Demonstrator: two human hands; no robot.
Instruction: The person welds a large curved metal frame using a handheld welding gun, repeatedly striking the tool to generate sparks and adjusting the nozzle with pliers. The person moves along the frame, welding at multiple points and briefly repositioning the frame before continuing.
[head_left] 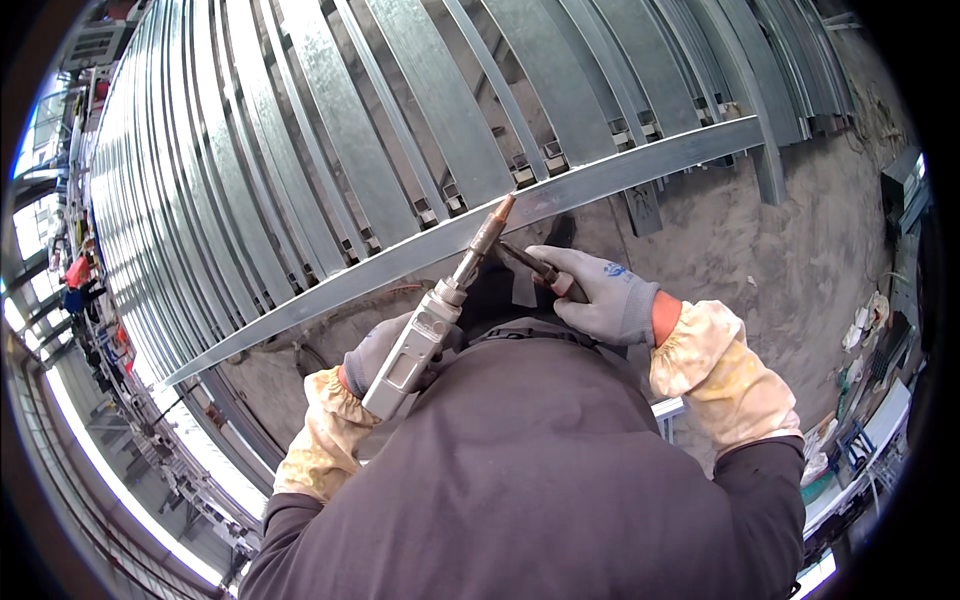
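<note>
My gloved left hand is closed around a grey, box-bodied welding gun. The gun points up and to the right, and its copper nozzle ends at the near edge of a long galvanized steel beam. In my gloved right hand is a dark, narrow hand tool, its tip close beside the front of the gun. Whether that tip touches the gun I cannot tell. My right fingers are wrapped around the tool's back end, hiding part of it. The gun hides much of my left hand.
Many parallel steel channels run away from the beam, with small brackets at their ends. A short steel post stands at the beam's right end. Dusty concrete floor lies below. Assorted items lie at the far right.
</note>
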